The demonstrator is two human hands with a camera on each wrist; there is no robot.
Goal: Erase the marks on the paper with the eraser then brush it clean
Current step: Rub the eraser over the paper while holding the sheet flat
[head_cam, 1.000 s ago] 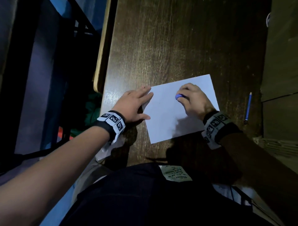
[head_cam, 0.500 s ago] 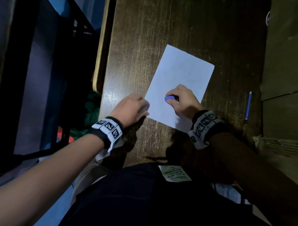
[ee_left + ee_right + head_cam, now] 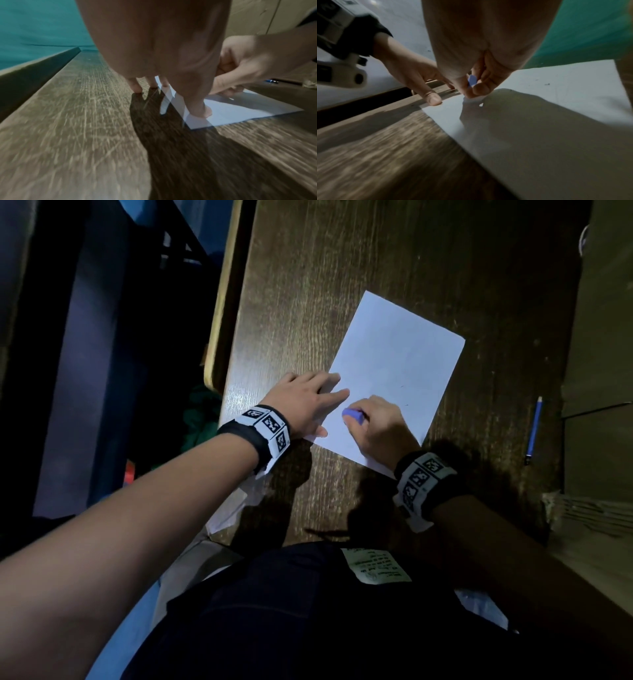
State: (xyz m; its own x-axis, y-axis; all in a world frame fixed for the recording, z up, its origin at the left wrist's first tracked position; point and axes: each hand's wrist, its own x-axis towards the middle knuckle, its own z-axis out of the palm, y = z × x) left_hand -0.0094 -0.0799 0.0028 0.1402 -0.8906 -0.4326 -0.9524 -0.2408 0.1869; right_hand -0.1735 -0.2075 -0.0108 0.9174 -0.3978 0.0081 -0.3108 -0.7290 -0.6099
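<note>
Closest to the person, a dark garment with a pale printed label (image 3: 376,569) fills the space in front of the wooden table (image 3: 342,285). Taking the white paper (image 3: 397,364) as the anchor: it lies flat on the table, turned at an angle so one corner points away from the person.

At the paper's near edge, the right hand (image 3: 380,426) sits with its fingers curled, pinching a small blue eraser (image 3: 353,416) between thumb and fingertips; the right wrist view shows the same eraser (image 3: 472,80) held just above or against the sheet, and I cannot tell which. Beside it, at the paper's near left edge, the left hand (image 3: 308,402) lies flat with fingers straight, its thumb and forefinger resting on the sheet while the other fingertips (image 3: 135,86) touch the bare wood.

A little further up the paper from the right hand, a few faint dark marks (image 3: 547,84) show on the white surface.

Well off the paper's right side, a blue pencil (image 3: 534,428) lies on the table, apart from both hands.
</note>
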